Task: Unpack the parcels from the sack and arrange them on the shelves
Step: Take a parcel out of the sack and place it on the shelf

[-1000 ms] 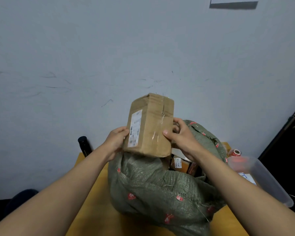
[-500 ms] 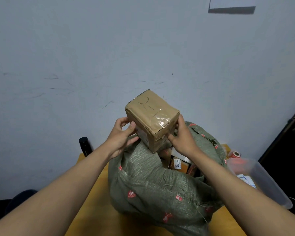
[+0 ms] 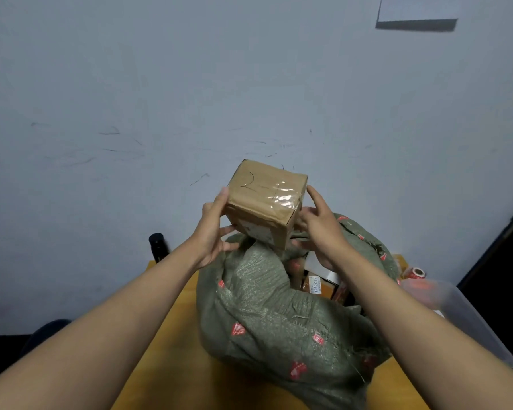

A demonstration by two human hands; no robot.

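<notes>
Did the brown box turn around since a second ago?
Yes. The brown box tipped its taped end towards the camera, staying above the green sack.

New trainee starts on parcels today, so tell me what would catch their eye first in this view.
A taped brown cardboard box held up in front of the pale wall, between the left hand and right hand. Just below it, the bulging green woven sack sits open on the yellow table, more parcels showing in its mouth.
</notes>
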